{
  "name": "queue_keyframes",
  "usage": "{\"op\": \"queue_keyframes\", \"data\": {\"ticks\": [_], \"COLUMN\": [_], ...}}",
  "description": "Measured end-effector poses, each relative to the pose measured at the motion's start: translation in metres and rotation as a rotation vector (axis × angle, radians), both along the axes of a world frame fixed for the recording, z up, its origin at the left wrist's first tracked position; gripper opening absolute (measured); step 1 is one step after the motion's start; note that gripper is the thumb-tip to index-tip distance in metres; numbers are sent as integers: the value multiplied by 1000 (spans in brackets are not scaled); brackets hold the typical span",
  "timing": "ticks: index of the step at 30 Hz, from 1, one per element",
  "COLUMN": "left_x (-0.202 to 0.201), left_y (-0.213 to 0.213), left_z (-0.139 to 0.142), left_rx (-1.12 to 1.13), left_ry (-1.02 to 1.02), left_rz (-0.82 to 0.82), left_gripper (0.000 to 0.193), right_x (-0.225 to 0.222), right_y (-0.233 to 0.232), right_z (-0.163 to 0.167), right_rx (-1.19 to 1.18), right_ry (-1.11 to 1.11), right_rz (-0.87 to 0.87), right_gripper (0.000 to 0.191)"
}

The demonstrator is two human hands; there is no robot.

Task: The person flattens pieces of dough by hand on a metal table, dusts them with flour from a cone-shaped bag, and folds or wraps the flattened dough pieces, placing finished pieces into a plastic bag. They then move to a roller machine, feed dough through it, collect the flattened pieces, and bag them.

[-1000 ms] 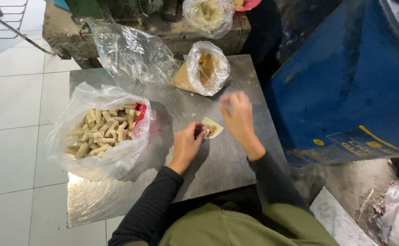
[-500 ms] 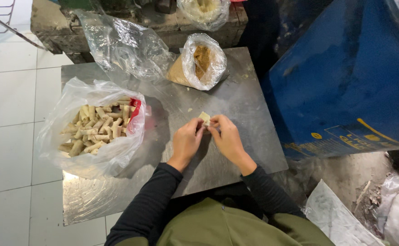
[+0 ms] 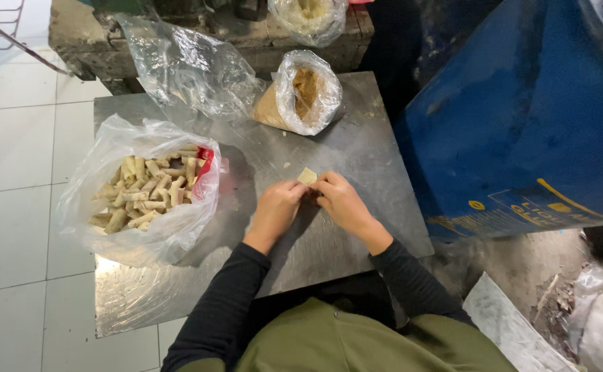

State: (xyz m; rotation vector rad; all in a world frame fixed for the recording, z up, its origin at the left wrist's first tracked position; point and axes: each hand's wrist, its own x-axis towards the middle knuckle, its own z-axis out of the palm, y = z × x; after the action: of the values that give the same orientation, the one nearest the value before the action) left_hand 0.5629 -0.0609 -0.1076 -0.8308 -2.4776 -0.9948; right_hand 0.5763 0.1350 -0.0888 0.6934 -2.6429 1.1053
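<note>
Being rolled on the counter (image 3: 356,158), a pale wrapper (image 3: 307,176) is pinched between left hand (image 3: 279,207) and right hand (image 3: 339,202) fingers; tucking its free corner seems needed next.

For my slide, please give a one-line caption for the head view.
Both hands, left hand and right hand, pinch a pale wrapper on a metal table, beside a bag of rolls.
</note>
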Motion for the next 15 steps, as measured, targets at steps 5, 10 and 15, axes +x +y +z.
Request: {"op": "queue_keyframes", "data": {"ticks": [5, 10, 15], "left_x": [8, 8, -15], "left_y": [11, 22, 27], "left_z": [-3, 0, -7], "left_rx": [51, 50, 10], "left_ry": [-106, -246, -424], "left_rz": [42, 72, 74], "left_gripper": [12, 10, 14], "right_x": [-2, -31, -49], "right_y": [13, 23, 28], "right_z": [-5, 0, 5], "right_rx": [47, 166, 214], "right_ry": [50, -272, -456], "right_rz": [27, 29, 81], "right_gripper": [8, 9, 14]}}
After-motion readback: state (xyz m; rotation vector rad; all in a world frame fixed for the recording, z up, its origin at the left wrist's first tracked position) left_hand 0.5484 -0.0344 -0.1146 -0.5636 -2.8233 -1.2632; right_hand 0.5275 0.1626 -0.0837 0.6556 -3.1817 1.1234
